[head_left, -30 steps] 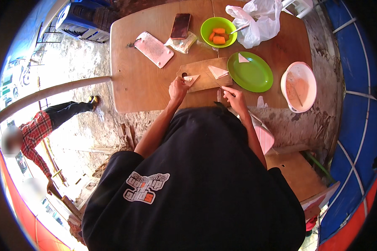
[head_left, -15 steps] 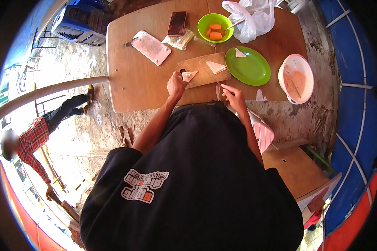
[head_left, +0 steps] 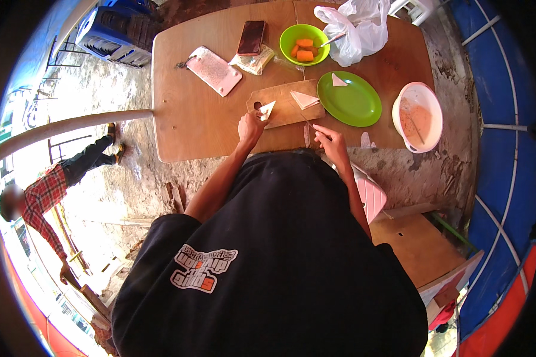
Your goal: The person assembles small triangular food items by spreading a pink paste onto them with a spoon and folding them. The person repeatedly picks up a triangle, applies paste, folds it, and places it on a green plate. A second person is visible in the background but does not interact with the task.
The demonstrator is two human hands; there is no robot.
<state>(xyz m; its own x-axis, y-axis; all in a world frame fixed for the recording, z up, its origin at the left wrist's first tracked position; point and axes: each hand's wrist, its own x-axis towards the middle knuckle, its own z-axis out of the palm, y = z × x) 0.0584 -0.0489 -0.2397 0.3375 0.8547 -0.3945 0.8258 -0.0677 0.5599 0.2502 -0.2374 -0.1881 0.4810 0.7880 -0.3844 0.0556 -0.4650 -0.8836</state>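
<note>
My left hand [head_left: 252, 127] pinches a small pale folded triangle [head_left: 268, 110] over the left end of a wooden cutting board [head_left: 278, 92]. What the triangle is made of I cannot tell. Thumb and fingers of my right hand [head_left: 331, 141] close round the handle of a thin-bladed knife [head_left: 308, 121], its blade pointing up and left toward the board's near edge. Other pale triangles [head_left: 304, 99] lie at the board's right end. One more triangle [head_left: 338, 80] rests on a green oval plate [head_left: 356, 102] just right of the board.
Behind the board stand a lime-green bowl [head_left: 287, 44] with orange chunks and a plastic bag [head_left: 363, 33]. A pink-white bowl [head_left: 419, 95] holds orange-pink mixture. Left are a pink grater-like board [head_left: 214, 70], a packet [head_left: 257, 62] and a phone [head_left: 252, 37]. A person [head_left: 47, 185] stands left.
My left hand has turned the pale triangle so that it stands more upright. The knife has drawn back from the triangles on the board, toward the near edge.
</note>
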